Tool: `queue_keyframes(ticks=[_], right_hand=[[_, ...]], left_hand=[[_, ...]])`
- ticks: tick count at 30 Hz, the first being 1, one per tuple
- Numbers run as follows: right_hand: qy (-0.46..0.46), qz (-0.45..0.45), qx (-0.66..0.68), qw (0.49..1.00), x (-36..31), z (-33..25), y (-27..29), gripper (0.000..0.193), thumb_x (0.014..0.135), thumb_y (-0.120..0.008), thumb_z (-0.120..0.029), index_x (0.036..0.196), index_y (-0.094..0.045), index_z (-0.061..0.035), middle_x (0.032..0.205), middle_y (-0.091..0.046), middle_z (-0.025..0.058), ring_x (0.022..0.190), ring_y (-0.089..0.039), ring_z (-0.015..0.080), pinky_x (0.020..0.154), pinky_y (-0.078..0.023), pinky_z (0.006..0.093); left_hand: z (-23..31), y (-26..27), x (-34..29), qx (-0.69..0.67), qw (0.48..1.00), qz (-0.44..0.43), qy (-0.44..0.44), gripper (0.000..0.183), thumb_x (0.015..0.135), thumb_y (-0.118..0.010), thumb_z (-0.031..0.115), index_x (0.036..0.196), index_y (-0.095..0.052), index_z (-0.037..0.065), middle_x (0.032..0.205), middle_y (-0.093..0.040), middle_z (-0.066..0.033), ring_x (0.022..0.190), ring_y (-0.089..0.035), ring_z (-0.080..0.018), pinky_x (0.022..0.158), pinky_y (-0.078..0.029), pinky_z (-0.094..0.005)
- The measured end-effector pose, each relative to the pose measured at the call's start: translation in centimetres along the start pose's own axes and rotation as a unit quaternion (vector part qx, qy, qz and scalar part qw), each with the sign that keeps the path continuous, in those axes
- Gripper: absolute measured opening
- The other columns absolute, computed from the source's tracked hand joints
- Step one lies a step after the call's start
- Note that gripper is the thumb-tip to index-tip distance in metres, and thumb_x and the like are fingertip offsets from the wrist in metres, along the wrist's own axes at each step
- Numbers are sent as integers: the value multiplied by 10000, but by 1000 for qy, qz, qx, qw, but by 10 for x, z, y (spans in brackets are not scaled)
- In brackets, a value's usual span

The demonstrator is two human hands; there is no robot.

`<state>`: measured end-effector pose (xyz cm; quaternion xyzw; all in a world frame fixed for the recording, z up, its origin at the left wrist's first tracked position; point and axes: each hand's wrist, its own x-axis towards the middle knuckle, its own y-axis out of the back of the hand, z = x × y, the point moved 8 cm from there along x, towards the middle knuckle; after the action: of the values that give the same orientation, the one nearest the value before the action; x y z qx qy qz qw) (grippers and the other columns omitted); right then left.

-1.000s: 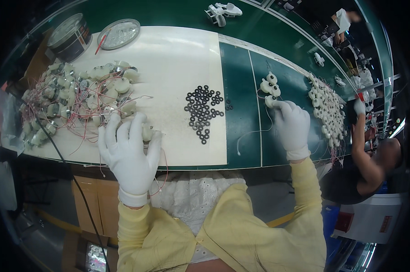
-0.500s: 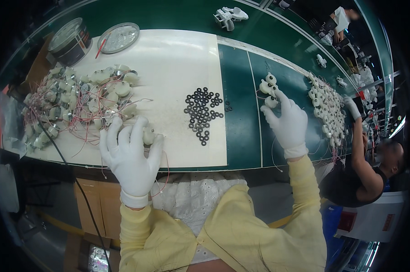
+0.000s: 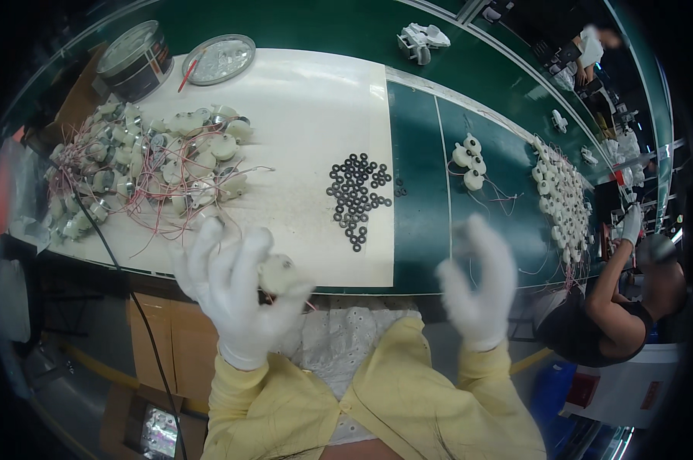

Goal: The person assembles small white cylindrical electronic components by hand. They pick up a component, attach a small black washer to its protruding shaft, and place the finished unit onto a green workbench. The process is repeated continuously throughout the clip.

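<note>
My left hand [image 3: 239, 299], in a white glove, holds a small cream plastic motor [image 3: 277, 274] with a wire between its thumb and fingers, near the table's front edge. To its left lies a tangled heap of similar motors [image 3: 143, 165] with red and white wires. My right hand [image 3: 483, 295], also gloved and blurred by motion, hovers over the front edge, thumb and fingers apart with nothing visible between them. Beyond it a small cluster of motors [image 3: 473, 178] with black rings on top sits on the green mat. Loose black rings [image 3: 354, 192] lie spread between my hands.
Many motors [image 3: 557, 199] stand in a packed group at the right, near a co-worker's gloved hand [image 3: 632, 224]. At the back left are a bucket [image 3: 134, 65], a round lid [image 3: 222, 61] and a red stick [image 3: 186, 77]. A black cable [image 3: 116, 264] hangs over the front edge.
My right hand has left the small motor cluster and come back toward me. My left hand has moved right and nearer, carrying a motor away from the heap.
</note>
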<state>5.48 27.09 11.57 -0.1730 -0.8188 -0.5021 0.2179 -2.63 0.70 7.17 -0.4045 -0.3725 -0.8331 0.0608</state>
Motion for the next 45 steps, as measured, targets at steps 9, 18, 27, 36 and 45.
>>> queue_keyframes(ticks=[9,18,27,36,45], right_hand=[[123,-71,493,858,-1,-59,-75,805,841,-782,-82,1546,-404,6,1271,-667,245,950,-699,302,818,-520,397],[-307,-67,852,418,-30,-36,-116,584,1007,-619,-464,1388,-578,-24,1028,-670,81,764,-597,151,754,-488,343],[-319,12,825,467,-15,42,-74,450,1053,-558,-406,1338,-608,-61,804,-565,57,627,-463,134,660,-381,320],[-12,-160,56,986,28,48,-22,246,863,-773,-66,1104,-725,-57,898,-681,68,775,-657,228,718,-508,357],[-44,-272,-84,958,36,61,-49,262,933,-729,-134,1170,-703,-26,885,-704,98,772,-686,253,686,-527,362]], left_hand=[[67,-5,-1,-124,991,-14,-51,510,903,-680,568,1240,-662,185,1256,-611,-56,1311,-495,-367,1058,-414,-491],[65,-18,8,-110,990,-88,-24,597,886,-687,562,1347,-666,182,1378,-604,-88,1345,-492,-335,1157,-336,-516],[-55,2,10,157,977,-52,137,505,861,-753,154,1352,-663,79,1237,-636,-109,1179,-567,-327,1027,-411,-487],[-63,8,4,145,985,-59,73,462,872,-771,189,1320,-685,117,1165,-647,-83,1145,-578,-312,1040,-405,-477],[-56,16,0,184,975,44,116,337,816,-852,293,1131,-772,204,1083,-631,-24,1117,-559,-281,1049,-365,-470]])
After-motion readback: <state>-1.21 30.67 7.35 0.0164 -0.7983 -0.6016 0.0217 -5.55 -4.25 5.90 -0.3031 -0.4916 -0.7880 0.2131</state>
